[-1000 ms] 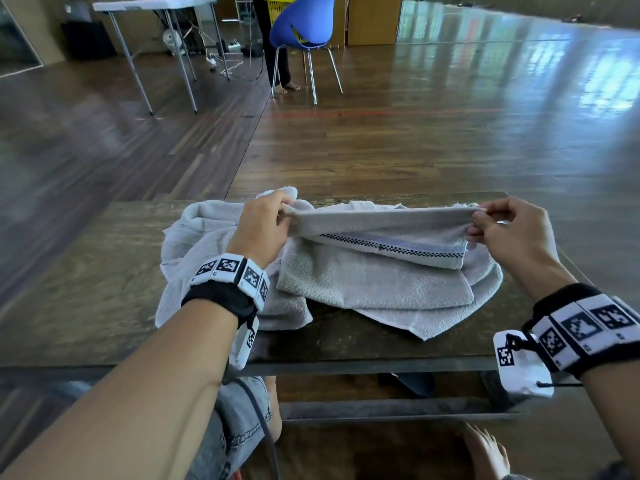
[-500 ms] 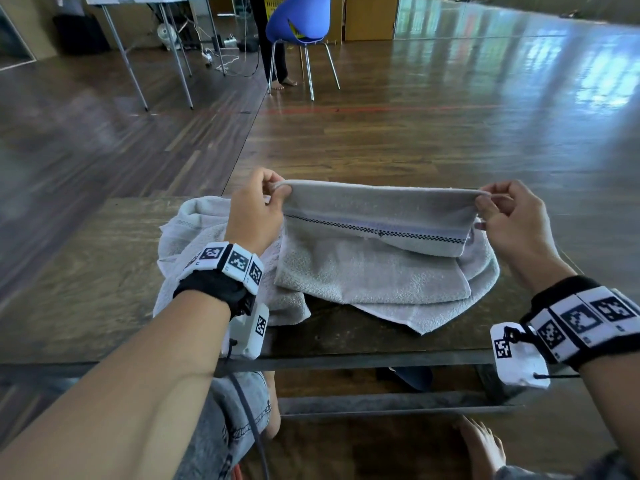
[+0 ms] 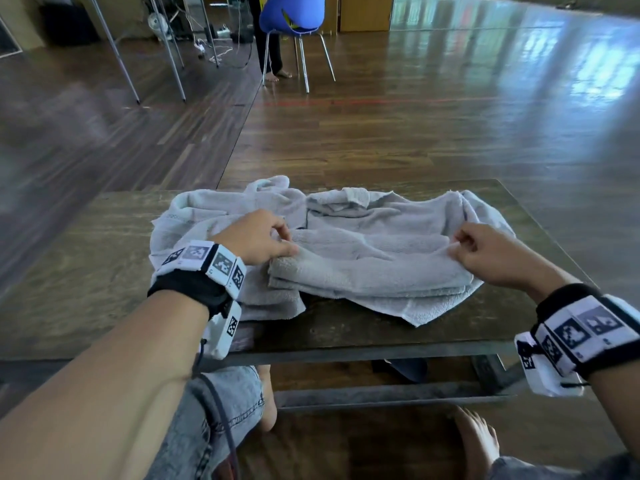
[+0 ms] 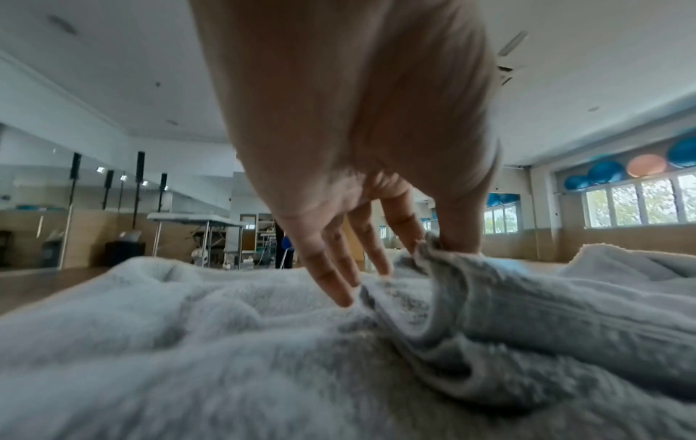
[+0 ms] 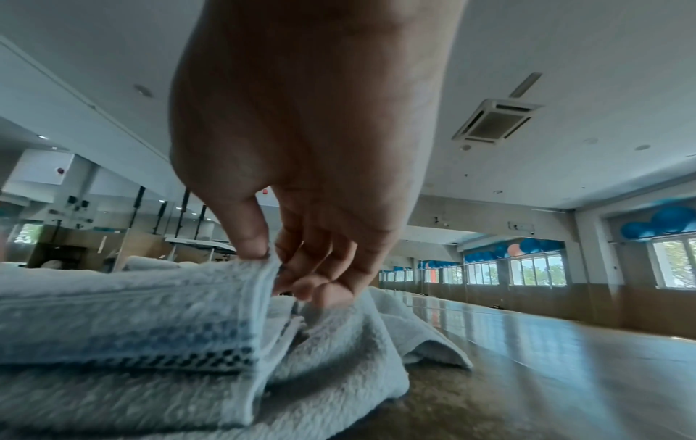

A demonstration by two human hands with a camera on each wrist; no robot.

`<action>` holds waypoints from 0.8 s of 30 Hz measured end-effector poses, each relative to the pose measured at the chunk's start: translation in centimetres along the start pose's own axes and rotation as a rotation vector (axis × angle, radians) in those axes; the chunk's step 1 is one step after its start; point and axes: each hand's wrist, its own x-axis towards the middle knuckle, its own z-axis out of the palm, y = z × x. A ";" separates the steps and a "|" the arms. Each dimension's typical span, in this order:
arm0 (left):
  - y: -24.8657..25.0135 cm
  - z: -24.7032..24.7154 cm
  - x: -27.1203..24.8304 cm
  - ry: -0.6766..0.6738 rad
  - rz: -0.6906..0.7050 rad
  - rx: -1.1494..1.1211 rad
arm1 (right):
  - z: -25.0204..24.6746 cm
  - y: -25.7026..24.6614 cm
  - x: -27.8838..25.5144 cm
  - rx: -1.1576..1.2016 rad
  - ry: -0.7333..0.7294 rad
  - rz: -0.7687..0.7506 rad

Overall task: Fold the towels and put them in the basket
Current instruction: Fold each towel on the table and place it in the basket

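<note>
A person's left hand [image 3: 254,237] and right hand [image 3: 485,252], each still pinching a corner, have lowered the grey towel [image 3: 374,265] onto the table [image 3: 86,278], completing another fold.

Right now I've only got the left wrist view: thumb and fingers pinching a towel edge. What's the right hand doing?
Observer: The right hand pinches the towel at its right end, thumb against fingers, low over the table.
Operator: Does the fold lie flat?
Observer: Head view: the layers are stacked along the near side, but one lower corner sticks out toward the table's near edge.
Operator: Any other towels?
Observer: A second towel lies crumpled on the left, partly under the left hand.
</note>
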 end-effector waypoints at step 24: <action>3.6 -3.2 0.3 0.876 0.286 -0.218 | -2.9 -3.0 1.0 0.444 0.782 -0.269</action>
